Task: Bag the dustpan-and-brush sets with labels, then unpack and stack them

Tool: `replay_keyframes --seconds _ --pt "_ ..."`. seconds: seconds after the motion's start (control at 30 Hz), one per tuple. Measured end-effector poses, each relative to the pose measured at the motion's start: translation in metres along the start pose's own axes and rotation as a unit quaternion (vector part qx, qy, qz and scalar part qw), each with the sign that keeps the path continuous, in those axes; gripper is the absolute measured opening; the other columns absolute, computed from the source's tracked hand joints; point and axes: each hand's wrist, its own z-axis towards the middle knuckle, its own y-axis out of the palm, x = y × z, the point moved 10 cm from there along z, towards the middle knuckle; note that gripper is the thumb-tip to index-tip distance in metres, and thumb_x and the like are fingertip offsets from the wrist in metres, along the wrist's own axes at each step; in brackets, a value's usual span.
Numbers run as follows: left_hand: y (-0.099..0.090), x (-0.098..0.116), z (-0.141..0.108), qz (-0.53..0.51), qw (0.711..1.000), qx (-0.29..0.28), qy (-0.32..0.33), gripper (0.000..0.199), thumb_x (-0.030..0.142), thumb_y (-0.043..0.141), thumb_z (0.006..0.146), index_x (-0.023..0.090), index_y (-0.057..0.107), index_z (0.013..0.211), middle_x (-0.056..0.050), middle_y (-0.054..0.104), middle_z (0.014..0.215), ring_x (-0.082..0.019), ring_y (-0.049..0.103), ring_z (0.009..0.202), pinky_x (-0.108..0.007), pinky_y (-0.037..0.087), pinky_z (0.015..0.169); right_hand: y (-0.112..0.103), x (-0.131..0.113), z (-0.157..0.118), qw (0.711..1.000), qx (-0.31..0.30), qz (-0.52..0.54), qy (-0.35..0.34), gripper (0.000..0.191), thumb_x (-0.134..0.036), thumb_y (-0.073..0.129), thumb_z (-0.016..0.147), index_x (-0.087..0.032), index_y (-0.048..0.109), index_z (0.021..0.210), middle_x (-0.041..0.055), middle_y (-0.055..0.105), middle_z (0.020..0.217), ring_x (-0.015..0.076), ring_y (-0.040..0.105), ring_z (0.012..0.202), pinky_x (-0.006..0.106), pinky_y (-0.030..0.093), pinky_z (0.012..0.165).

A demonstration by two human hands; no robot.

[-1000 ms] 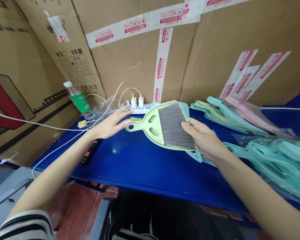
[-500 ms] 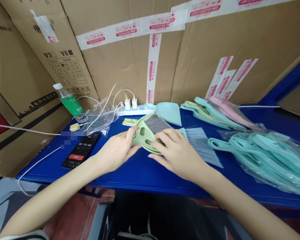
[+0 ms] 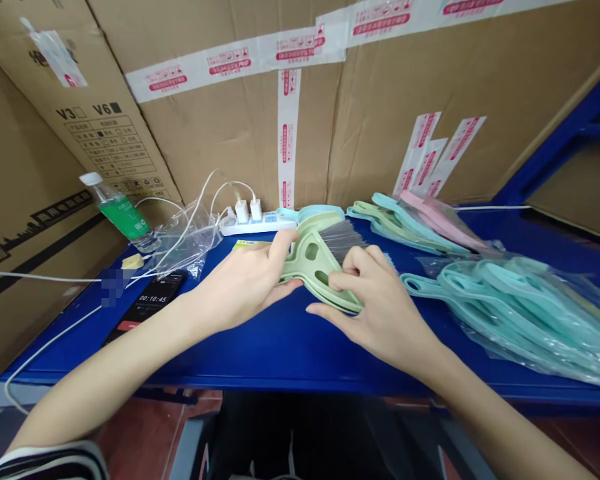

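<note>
Both hands hold a light green hand brush point(image 3: 300, 263) with grey bristles point(image 3: 343, 240), tilted above the blue table. A second green rim shows under the brush head, probably a matching dustpan. My left hand point(image 3: 253, 277) is closed around the handle end, thumb on top. My right hand point(image 3: 383, 300) grips the brush head's near right edge, its fingers curled on top and its thumb below. Behind the brush, a light blue dustpan point(image 3: 310, 211) is mostly covered. Of a blue brush beside my right hand, only a sliver of bristles shows.
Bagged turquoise brush-and-dustpan sets point(image 3: 500, 300) lie at the right, with green, blue and pink sets point(image 3: 430, 217) behind. At the left are a phone point(image 3: 147, 300), a bottle point(image 3: 123, 213), cables and a plastic bag. A power strip point(image 3: 260, 223) stands before the cardboard wall point(image 3: 220, 133).
The camera view has shifted, so the table's things appear further left. Both hands have moved right with the green brush, which now hides more of the blue dustpan. Both grips remain.
</note>
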Motion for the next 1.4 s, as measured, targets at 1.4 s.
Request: replay_keyframes --seconds 1.4 --pt "0.055 -0.032 0.088 0.075 0.990 -0.089 0.075 0.026 0.019 0.048 0.094 0.016 0.067 0.111 -0.012 0.066 0.123 -0.029 0.058 0.115 -0.045 0.043 0.096 0.026 0.041 -0.048 0.985 -0.035 -0.167 0.006 0.034 -0.012 0.038 0.096 -0.018 0.055 0.124 0.0165 0.057 0.131 0.0319 0.052 0.126 0.050 0.048 0.098"
